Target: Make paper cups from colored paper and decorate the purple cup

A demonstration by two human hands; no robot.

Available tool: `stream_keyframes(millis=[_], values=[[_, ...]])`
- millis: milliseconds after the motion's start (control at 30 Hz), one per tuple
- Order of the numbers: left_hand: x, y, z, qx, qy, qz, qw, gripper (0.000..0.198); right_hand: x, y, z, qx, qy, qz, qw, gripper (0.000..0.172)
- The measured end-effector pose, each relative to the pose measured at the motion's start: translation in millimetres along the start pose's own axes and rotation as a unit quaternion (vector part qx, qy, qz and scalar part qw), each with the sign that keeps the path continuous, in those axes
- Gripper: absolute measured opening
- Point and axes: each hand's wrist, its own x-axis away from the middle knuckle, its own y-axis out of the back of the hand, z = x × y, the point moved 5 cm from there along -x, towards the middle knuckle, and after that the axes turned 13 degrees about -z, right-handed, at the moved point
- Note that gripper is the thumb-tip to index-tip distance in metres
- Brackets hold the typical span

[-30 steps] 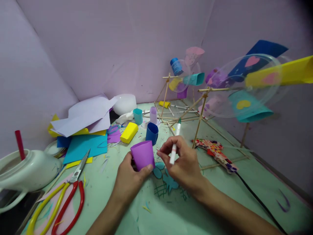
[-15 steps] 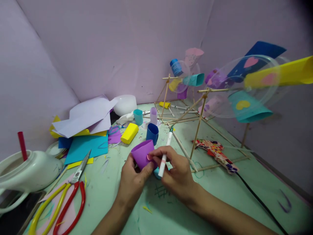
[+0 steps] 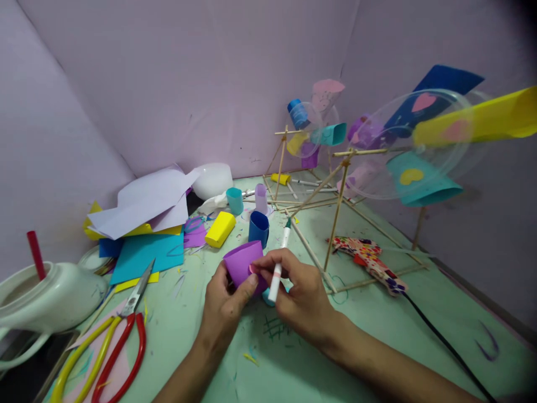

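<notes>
A purple paper cup (image 3: 240, 262) is gripped in my left hand (image 3: 225, 308), its wide opening tilted up and away from me. My left thumb lies on its front, beside a small pink piece (image 3: 253, 269) on the cup's side. My right hand (image 3: 304, 299) holds a white marker (image 3: 276, 281) with a green tip pointing away, and its fingertips touch the pink piece. Just beyond the cup stands a dark blue paper tube (image 3: 259, 228). A yellow paper tube (image 3: 220, 229) lies to its left. Part of a teal piece (image 3: 268, 296) shows beneath my hands.
Scissors (image 3: 134, 296) and a white teapot (image 3: 62, 291) are at left, near stacked coloured paper (image 3: 146, 254). On the right stand stick frames (image 3: 342, 212) carrying clear discs with paper cups. A flower-patterned glue gun (image 3: 369, 260) with a black cord lies beside them.
My left thumb has moved up the cup, closer to the pink piece. Both hands keep their hold, and the whole view has shifted slightly.
</notes>
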Motion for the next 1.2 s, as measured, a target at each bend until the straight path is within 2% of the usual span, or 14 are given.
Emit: stream_keyframes(millis=[100,167,267,367,633,767,900,1000,1100,1200], values=[[-1,1.4,-1,-0.055,-0.018,-0.035,0.998,0.051,2,-2,-1,-0.021,-0.012,0.018,1.0,0.028],[-2,1.7,0,-0.054,-0.009,-0.047,0.997,0.051,2,-2,-1,-0.031,-0.027,0.023,0.999,0.026],[-1,1.9,0,-0.026,0.016,-0.052,0.998,0.052,-1,4,-2,-0.027,-0.048,-0.019,0.998,0.017],[1,2.8,-1,-0.008,0.03,-0.051,0.998,0.05,-4,13,-6,-0.016,-0.056,-0.071,0.996,0.019],[0,3.6,2,0.001,0.036,-0.035,0.999,0.045,-1,16,-13,-0.048,-0.065,-0.061,0.995,0.015],[1,1.7,1,-0.002,0.043,-0.03,0.999,0.046,-2,16,-19,-0.039,-0.119,-0.065,0.99,0.013],[4,0.1,0,-0.021,0.033,-0.026,0.999,0.047,-2,9,-21,-0.058,-0.2,-0.052,0.977,0.029],[7,-2.2,-1,-0.058,0.001,-0.013,0.998,0.044,-1,4,-21,0.004,-0.263,-0.025,0.965,0.035],[11,-6.2,-2,-0.066,-0.012,0.0,0.998,0.042,-2,5,-22,0.061,-0.284,-0.016,0.957,0.03],[13,-9.0,-2,-0.04,-0.002,0.003,0.999,0.047,-3,6,-25,0.043,-0.296,-0.027,0.954,0.03]])
